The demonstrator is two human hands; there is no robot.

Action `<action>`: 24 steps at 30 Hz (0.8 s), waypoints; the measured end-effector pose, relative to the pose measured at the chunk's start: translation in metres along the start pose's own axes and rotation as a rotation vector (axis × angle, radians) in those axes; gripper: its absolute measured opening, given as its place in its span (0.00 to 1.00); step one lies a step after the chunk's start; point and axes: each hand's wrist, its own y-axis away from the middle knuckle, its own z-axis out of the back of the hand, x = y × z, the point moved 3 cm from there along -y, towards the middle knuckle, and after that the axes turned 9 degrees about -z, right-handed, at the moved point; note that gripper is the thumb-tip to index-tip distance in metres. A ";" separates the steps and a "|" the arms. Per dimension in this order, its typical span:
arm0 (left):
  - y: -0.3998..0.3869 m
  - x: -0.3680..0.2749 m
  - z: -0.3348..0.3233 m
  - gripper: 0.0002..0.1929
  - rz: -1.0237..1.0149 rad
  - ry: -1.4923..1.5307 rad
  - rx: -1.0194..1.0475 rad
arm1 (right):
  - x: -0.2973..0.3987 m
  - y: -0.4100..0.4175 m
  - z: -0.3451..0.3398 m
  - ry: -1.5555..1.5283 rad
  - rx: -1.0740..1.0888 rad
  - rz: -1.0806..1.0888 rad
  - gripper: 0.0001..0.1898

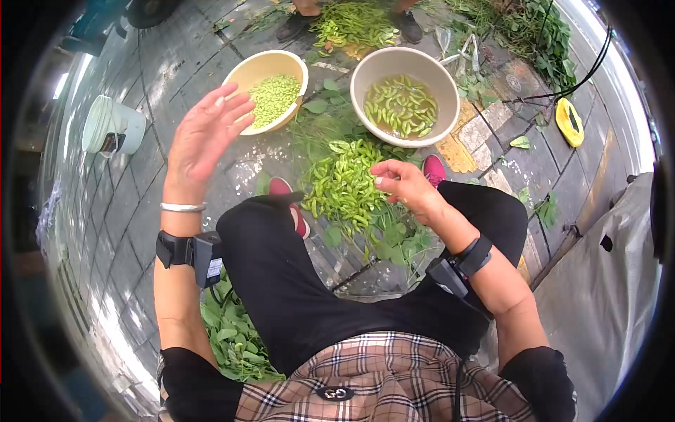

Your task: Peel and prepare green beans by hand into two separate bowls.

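My left hand [211, 132] is raised with its fingers apart and nothing in it, overlapping the near left edge of a cream plastic basin [301, 74] that holds shelled green beans [271, 103]. A pile of green bean pods [343, 184] lies on the paving between my feet. My right hand [403, 184] is at the right edge of that pile, its thumb and fingertips curled near each other; whether something small is between them is unclear. Beyond it stands a grey-beige basin [364, 113] with green pods [403, 108] in water.
A pale bucket [124, 129] is at the left. Another person's shoes [291, 26] flank a second pod heap [353, 24]. Leafy stalks [548, 42] lie at upper right, a yellow object [569, 124] below them. Leaves [237, 337] lie beside my left leg, a grey sheet [601, 274] at right.
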 end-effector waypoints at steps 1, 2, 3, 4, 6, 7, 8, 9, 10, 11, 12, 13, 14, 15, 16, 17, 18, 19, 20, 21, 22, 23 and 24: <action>0.003 0.002 -0.015 0.21 0.045 0.253 0.037 | 0.000 -0.001 0.006 -0.034 0.005 -0.050 0.12; 0.004 0.007 -0.030 0.22 0.100 0.312 0.058 | 0.003 -0.001 0.014 -0.022 -0.004 -0.086 0.14; 0.005 0.011 -0.040 0.22 0.098 0.305 0.057 | 0.004 -0.001 0.022 -0.032 -0.044 -0.097 0.13; 0.004 0.020 -0.051 0.23 0.117 0.241 0.073 | 0.002 -0.007 0.036 -0.048 -0.059 -0.117 0.13; 0.002 0.039 -0.066 0.23 0.139 0.182 0.091 | 0.006 -0.022 0.059 -0.036 -0.122 -0.145 0.12; 0.001 0.052 -0.071 0.23 0.226 0.240 0.095 | 0.012 -0.030 0.069 -0.006 -0.168 -0.154 0.12; 0.000 0.064 -0.075 0.22 0.313 0.298 0.096 | 0.022 -0.039 0.078 0.042 -0.194 -0.151 0.13; 0.001 0.074 -0.076 0.22 0.321 0.297 0.089 | 0.031 -0.050 0.087 0.139 -0.218 -0.137 0.14; 0.003 0.084 -0.077 0.22 0.358 0.268 0.060 | 0.039 -0.061 0.099 0.238 -0.248 -0.123 0.15; 0.005 0.092 -0.075 0.21 0.397 0.238 0.027 | 0.043 -0.076 0.109 0.278 -0.280 -0.098 0.17; 0.004 0.099 -0.073 0.20 0.433 0.203 0.011 | 0.039 -0.094 0.127 0.333 -0.359 -0.091 0.15; 0.003 0.101 -0.078 0.20 0.448 0.215 0.007 | 0.032 -0.112 0.144 0.392 -0.436 -0.086 0.12; 0.002 0.100 -0.082 0.19 0.435 0.148 0.010 | 0.020 -0.129 0.159 0.399 -0.432 -0.105 0.12; 0.001 0.096 -0.084 0.19 0.422 0.072 0.007 | 0.009 -0.146 0.170 0.517 -0.481 -0.117 0.11; 0.000 0.096 -0.085 0.19 0.411 0.048 -0.001 | 0.001 -0.162 0.181 0.637 -0.534 -0.128 0.11; 0.001 0.096 -0.085 0.19 0.425 0.056 -0.007 | -0.010 -0.180 0.190 0.642 -0.527 -0.143 0.11; 0.003 0.093 -0.085 0.18 0.418 -0.004 -0.010 | -0.021 -0.197 0.195 0.786 -0.543 -0.155 0.12; 0.005 0.092 -0.083 0.18 0.412 -0.062 -0.009 | -0.029 -0.211 0.198 0.931 -0.559 -0.165 0.13; 0.007 0.095 -0.080 0.18 0.429 -0.056 -0.016 | -0.036 -0.224 0.203 0.866 -0.619 -0.141 0.13; 0.010 0.095 -0.078 0.19 0.445 -0.089 -0.032 | -0.044 -0.239 0.210 0.865 -0.607 -0.152 0.13; 0.011 0.099 -0.075 0.20 0.462 -0.112 -0.045 | -0.053 -0.252 0.224 0.950 -0.627 -0.111 0.13; 0.007 0.103 -0.072 0.20 0.477 -0.102 -0.048 | -0.061 -0.263 0.238 1.034 -0.646 -0.069 0.14; 0.007 0.107 -0.068 0.22 0.528 0.033 -0.092 | -0.068 -0.272 0.240 1.076 -0.549 -0.166 0.15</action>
